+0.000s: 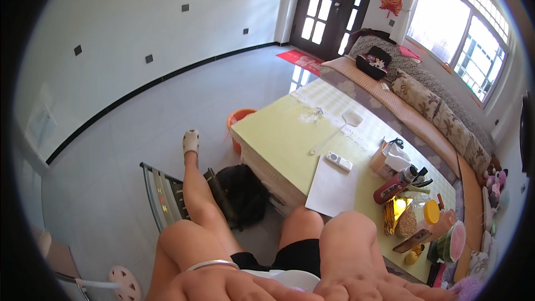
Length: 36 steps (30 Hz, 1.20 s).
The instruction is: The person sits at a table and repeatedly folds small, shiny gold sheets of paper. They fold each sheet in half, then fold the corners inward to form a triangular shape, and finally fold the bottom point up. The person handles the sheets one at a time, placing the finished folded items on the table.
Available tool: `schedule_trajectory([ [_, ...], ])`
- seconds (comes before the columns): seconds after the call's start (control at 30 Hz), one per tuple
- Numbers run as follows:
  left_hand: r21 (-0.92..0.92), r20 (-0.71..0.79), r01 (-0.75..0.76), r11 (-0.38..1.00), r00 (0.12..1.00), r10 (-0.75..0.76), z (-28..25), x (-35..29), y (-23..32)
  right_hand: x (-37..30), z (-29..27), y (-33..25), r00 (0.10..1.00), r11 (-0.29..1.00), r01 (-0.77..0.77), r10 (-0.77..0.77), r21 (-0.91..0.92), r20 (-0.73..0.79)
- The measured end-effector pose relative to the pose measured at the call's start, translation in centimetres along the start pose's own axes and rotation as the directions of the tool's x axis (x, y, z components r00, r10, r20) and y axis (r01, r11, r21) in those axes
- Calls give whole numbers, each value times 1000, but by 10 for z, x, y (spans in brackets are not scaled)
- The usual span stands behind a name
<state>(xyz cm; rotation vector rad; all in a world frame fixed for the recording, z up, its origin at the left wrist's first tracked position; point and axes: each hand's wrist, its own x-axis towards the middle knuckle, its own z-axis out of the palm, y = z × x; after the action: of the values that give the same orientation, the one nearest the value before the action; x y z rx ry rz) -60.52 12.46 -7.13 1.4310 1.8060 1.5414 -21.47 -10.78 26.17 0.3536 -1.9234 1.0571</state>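
At the lower edge my left hand (245, 286) lies back up, a pale bangle (212, 263) at its wrist. Its fingers stretch rightward and the frame cuts off part of them. My right hand (362, 289) is beside it, knuckles up, fingers pointing right toward a fluffy lilac thing (470, 289). Whether those fingertips grip it is hidden below the edge. Between my hands shows a white rounded surface (284, 276), perhaps a bowl, with a bit of lilac at its lower side. Black shorts (298, 256) and a beige clog (190, 141) are visible beyond.
Ahead stands a table (278, 128) with a yellow-green cover. On it lie a fly swatter (352, 118), white paper (331, 189), a remote (339, 161), a maroon bottle (392, 187), a yellow-lidded jar (431, 212) and cut watermelon (457, 241). An orange bin (236, 146) and folding chair (149, 195) stand left.
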Motion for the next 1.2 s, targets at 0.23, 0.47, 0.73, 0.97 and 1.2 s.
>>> schedule_trajectory([
  [0.23, 113, -278, 72, 991, 960, -38, 0, 118, -205, 5, 18, 8, 993, 993, 101, -104, 57, 56],
  [0.47, 150, -303, 67, 986, 953, -19, 29, 133, -250, 3, 19, 21, 991, 991, 121, -124, 64, 47],
  [0.73, 126, -294, 211, 969, 941, -166, 24, 122, -233, 2, 20, 26, 985, 984, 165, -168, 67, 36],
  [0.97, -96, -315, 290, 952, 899, -306, 51, 129, -245, -5, 23, 26, 987, 987, 152, -154, 50, 38],
  [1.2, -247, -245, 303, 921, 899, -362, 74, 120, -260, -11, 12, 38, 993, 993, 120, -120, 11, 16],
])
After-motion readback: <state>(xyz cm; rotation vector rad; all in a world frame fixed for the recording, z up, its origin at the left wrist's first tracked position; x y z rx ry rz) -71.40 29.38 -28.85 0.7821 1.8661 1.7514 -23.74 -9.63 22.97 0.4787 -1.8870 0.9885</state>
